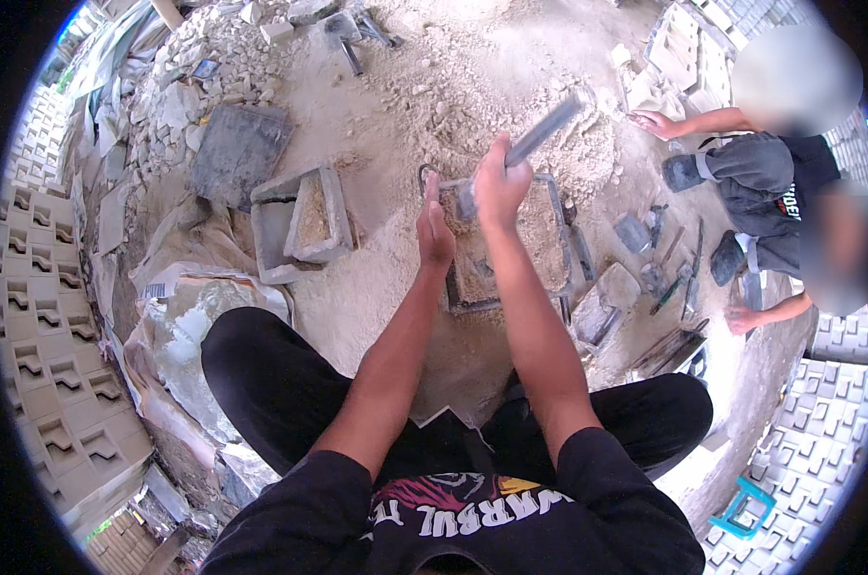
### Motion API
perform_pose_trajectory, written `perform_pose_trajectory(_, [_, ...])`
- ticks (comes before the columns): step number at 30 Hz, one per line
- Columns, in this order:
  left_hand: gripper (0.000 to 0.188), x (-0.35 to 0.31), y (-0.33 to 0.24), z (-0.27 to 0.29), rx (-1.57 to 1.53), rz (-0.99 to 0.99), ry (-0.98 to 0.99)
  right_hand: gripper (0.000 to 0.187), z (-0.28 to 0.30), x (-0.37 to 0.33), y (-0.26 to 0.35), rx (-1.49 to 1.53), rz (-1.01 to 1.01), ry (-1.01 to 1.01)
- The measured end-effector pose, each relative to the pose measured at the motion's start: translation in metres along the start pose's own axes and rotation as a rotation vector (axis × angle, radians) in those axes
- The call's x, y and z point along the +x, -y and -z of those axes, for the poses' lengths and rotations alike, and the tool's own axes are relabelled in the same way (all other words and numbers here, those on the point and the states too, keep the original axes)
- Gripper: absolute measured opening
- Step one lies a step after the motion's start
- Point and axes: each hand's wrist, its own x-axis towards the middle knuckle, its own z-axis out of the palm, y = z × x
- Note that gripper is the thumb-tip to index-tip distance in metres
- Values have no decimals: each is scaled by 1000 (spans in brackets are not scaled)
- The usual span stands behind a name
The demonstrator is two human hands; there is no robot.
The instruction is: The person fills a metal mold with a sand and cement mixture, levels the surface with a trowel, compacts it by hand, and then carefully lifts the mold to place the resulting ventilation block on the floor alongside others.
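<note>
In my right hand (503,190) is a thick grey metal bar (549,126), which slants up to the right out of my closed fist. Its lower end, close to my left hand, is partly hidden and blurred. My left hand (435,230) is stretched out, fingers straight and side by side, along the left edge of a square metal mould frame (562,251). Whether it touches the frame I cannot tell. Tan sandy mix (537,225) fills the frame, with a dent near its middle. Both hands are over the frame, between my bent knees.
To the left stand a grey box-shaped mould (271,244), a dark flat slab (242,153) and a torn bag (199,307). Trowels (632,233) and other hand tools lie to the right. A co-worker (769,177) squats beyond them. Rubble (194,72) covers the far left ground.
</note>
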Motion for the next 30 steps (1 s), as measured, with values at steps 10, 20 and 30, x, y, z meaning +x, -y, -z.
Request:
perform_pose_trajectory(10, [61, 3, 22, 7, -28, 76, -12, 43, -1, 3, -17, -94, 197, 103])
perform_pose_trajectory(20, [70, -10, 6, -25, 1175, -243, 242, 41, 50, 6, 49, 39, 216, -81])
perform_pose_trajectory(30, [65, 22, -24, -69, 1264, -354, 1119, 51, 81, 9, 36, 98, 113, -271])
